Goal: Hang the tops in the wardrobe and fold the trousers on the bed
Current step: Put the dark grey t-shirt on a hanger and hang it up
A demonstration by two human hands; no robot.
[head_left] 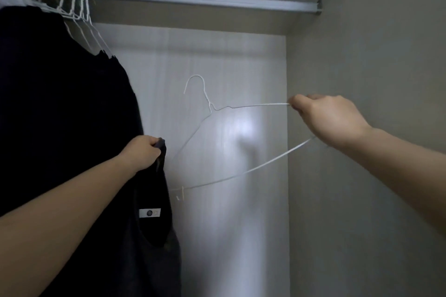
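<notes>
1. Head view, task object: a white wire hanger (218,152) is held in mid-air inside the wardrobe, below the rail (205,0) and in front of the pale back panel (229,224). Its hook points up and curls to the left; its long axis runs from the lower left, beside the dark top (154,236), up to the right.
2. Head view, right hand (328,118): the arm reaches in from the right edge with the back of the hand toward the camera. The fingers are curled and pinch the right end of the hanger; the upper wire enters at the fingertips and the lower bar passes under the hand.
3. Head view, left hand (142,153): the arm rises from the lower left corner. The fingers are closed round a fold of the dark top at its upper edge, and the garment hangs down from the grip. A small white label (149,212) shows inside the neckline.
4. Head view, surroundings: dark garments (60,116) hang at the left on white wire hangers (77,0) hooked together over the rail. The left tip of the held hanger lies just beside the dark top; whether they touch cannot be told.
</notes>
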